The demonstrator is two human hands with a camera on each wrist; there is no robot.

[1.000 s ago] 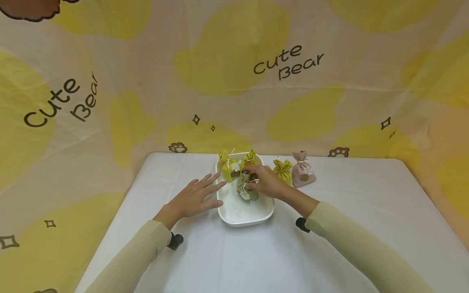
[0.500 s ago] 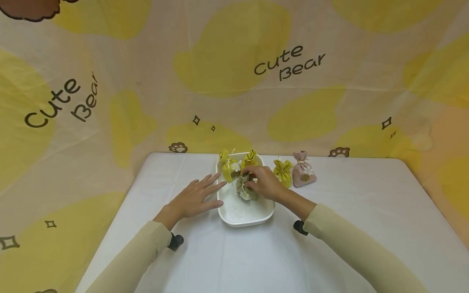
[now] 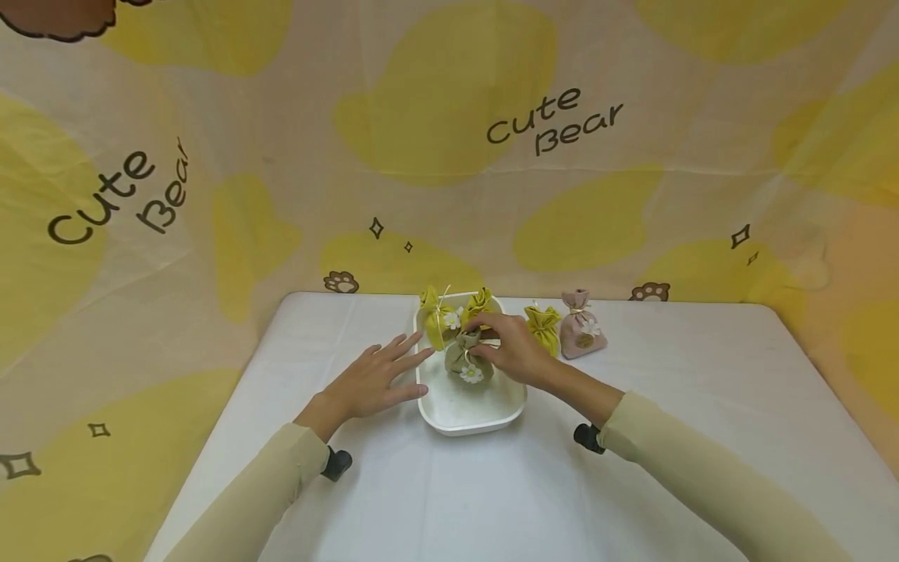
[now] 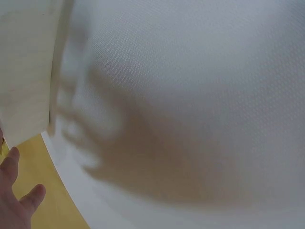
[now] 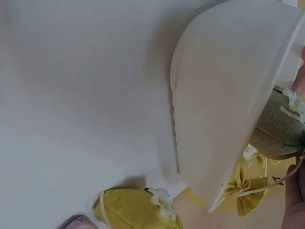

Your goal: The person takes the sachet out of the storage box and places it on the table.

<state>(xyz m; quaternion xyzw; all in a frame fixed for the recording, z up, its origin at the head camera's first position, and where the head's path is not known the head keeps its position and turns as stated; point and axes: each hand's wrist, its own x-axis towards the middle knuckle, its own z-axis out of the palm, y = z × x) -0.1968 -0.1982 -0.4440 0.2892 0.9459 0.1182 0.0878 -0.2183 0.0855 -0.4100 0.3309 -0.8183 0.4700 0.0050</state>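
Note:
My right hand (image 3: 516, 351) pinches the gathered neck of a grey-green drawstring pouch (image 3: 460, 361) with a white daisy on its front. That pouch is over the inside of a white tray (image 3: 472, 428), and the right wrist view shows its rounded body (image 5: 279, 129) at the tray's rim. Two yellow pouches, one at the left (image 3: 437, 324) and one at the right (image 3: 481, 300), stand in the tray's far end; the right one is partly hidden by my fingers. My left hand (image 3: 372, 378) is spread with straight fingers at the tray's left rim.
Right of the tray, another yellow pouch (image 3: 542, 328) stands on the white table (image 3: 351, 499), beside a pink pouch (image 3: 581, 328) with a white flower. A yellow-patterned cloth backdrop (image 3: 449, 156) rises behind the table's far edge.
The grey-green pouch has shifted slightly left and turned so its daisy faces more to the front. My right forearm has swung a little to the right; my left hand has stayed still.

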